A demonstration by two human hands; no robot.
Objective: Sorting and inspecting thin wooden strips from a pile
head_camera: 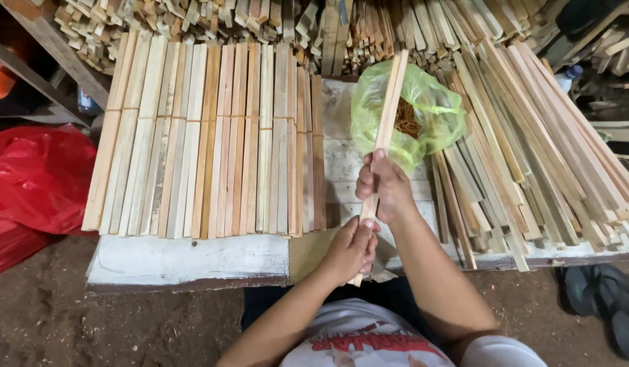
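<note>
Centrally, a little right of the middle of the frame, two bare hands grip one small bundle of thin wooden slats (384,129) that runs up and slightly to the right from the lower middle. The left hand (349,249) is wrapped shut around the bundle's lower end, and the right hand (384,187) is clamped on it just above, thumb pointing up along the wood. How many slats are in the bundle cannot be told; at least two edges show at its upper end.

Behind the bundle's upper part lies one translucent green plastic bag (423,112) with a tangle of brownish-orange rubber bands visible inside. It sits on one whitish painted work board (185,258) that spans the middle of the frame.

On the left half of that board lies a neat row of tied slat bundles (206,143), side by side and upright in the frame, too many to count surely. At the right, one loose heap of slats (532,143) fans out diagonally. Along the top edge is a further jumbled pile of slats (260,20).

At the far left sits one red plastic bag (36,177) on the dirt floor. At the lower right, one pair of dark sandals (603,299).
</note>
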